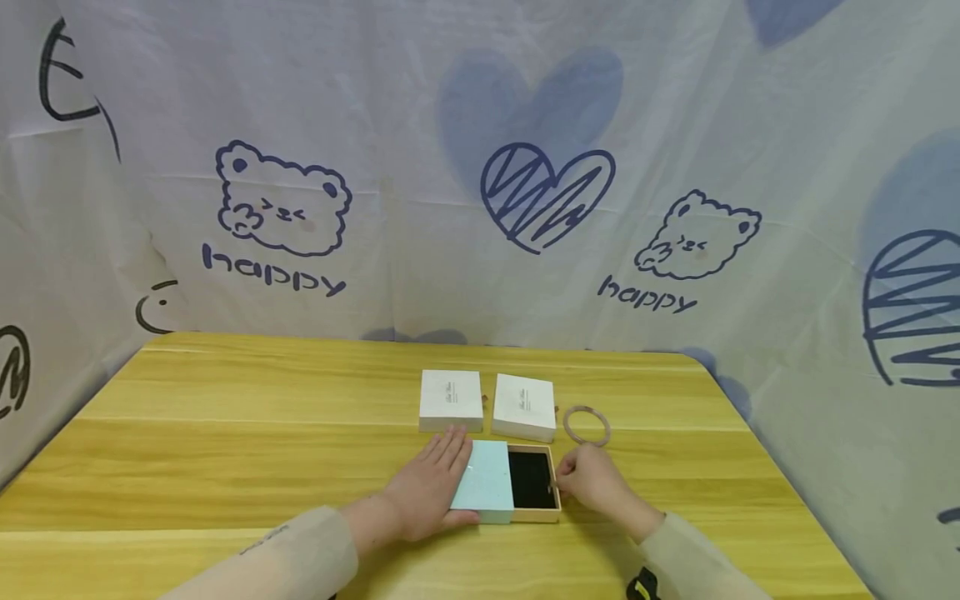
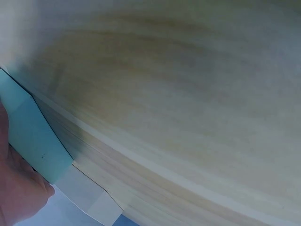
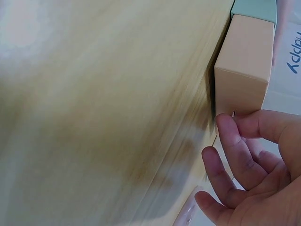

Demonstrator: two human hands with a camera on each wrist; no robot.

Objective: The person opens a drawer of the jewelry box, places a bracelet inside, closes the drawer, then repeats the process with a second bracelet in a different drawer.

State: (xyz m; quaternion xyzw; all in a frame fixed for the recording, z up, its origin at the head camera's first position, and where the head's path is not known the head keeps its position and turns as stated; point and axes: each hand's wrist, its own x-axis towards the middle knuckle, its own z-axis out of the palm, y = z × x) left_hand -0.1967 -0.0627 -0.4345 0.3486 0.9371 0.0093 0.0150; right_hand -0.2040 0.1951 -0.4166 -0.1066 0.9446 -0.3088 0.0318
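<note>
A light blue drawer box [image 1: 487, 483] lies near the front middle of the table, its peach drawer [image 3: 244, 52] slid partway out to the right and showing a black lining [image 1: 531, 481]. My left hand [image 1: 429, 486] holds the blue sleeve across its left part, fingers over the top to the far edge and thumb along the near side. At the drawer's right end, my right hand [image 1: 592, 479] pinches the small pull tab between thumb and index finger, which largely hide it. The other fingers of that hand are spread apart.
Two white boxes [image 1: 451, 400] with printed lettering stand behind the blue one. A pinkish bangle [image 1: 587, 426] lies to their right, just beyond my right hand. The wood-grain table [image 1: 225, 433] ends at a hanging white cloth [image 1: 420, 275] with printed bears and hearts.
</note>
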